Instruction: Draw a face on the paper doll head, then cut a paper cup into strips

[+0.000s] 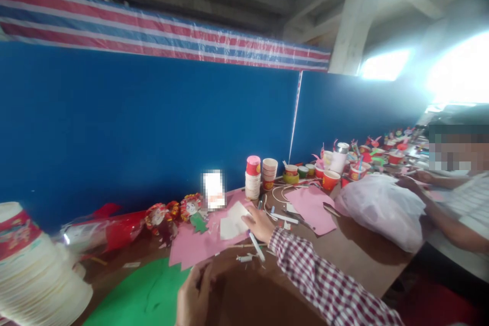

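Note:
My right hand point(261, 225), in a red-and-white checked sleeve, reaches over the table. Its thumb and fingers are closed on the right edge of a pale white sheet of paper point(233, 224), which lies over pink paper point(198, 249) with a zigzag-cut edge. Low in the view, my left hand point(194, 293) is near a large green sheet point(141, 285). Its fingers are loosely bent and slightly apart, with nothing visible between them. A white marker point(256, 247) lies just below my right wrist.
Stacked paper bowls point(42, 270) stand at left, beside decorated paper crafts point(191, 206). Cup stacks point(252, 186), pink paper point(311, 206), scissors point(301, 220) and a white plastic bag point(382, 209) are further right. A person point(466, 214) sits at right. A blue partition point(153, 122) runs behind the table.

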Tool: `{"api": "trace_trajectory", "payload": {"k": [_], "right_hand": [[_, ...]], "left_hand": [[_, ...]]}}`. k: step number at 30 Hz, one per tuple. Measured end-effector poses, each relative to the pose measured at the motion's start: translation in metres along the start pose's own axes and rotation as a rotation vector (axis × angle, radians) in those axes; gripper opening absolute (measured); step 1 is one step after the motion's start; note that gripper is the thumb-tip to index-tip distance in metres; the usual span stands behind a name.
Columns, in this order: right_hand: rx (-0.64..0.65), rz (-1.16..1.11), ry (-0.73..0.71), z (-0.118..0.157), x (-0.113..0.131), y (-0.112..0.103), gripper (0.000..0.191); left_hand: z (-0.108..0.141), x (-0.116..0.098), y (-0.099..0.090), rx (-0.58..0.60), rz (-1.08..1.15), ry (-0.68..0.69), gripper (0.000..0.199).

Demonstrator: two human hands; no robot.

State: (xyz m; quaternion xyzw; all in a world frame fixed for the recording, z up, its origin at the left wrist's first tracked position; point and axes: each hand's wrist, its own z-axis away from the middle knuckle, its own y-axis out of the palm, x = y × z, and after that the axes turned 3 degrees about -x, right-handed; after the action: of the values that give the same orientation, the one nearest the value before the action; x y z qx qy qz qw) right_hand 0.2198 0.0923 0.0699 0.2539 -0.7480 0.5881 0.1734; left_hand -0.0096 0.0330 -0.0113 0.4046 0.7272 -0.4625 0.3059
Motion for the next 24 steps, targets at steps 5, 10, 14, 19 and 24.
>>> {"api": "trace_trajectory", "payload": {"k": [5, 10, 14, 19, 24], "right_hand": [[-0.035, 0.022, 0.029, -0.023, -0.006, 0.0, 0.041], [-0.062, 0.041, 0.035, -0.026, -0.016, -0.003, 0.04], [-0.072, 0.058, 0.061, -0.032, -0.027, -0.011, 0.037], [-0.113, 0.078, 0.113, -0.044, -0.042, -0.021, 0.039], [-0.204, 0.086, 0.148, -0.056, -0.053, -0.035, 0.034]], "left_hand": [[0.003, -0.003, 0.001, -0.008, 0.01, -0.012, 0.034], [0.0, -0.007, 0.0, 0.018, -0.013, 0.03, 0.034], [-0.002, -0.004, -0.001, 0.057, -0.019, 0.061, 0.032], [-0.002, -0.003, 0.0, 0.063, -0.013, 0.087, 0.033], [-0.003, -0.003, 0.0, 0.054, 0.005, 0.095, 0.034]]}}
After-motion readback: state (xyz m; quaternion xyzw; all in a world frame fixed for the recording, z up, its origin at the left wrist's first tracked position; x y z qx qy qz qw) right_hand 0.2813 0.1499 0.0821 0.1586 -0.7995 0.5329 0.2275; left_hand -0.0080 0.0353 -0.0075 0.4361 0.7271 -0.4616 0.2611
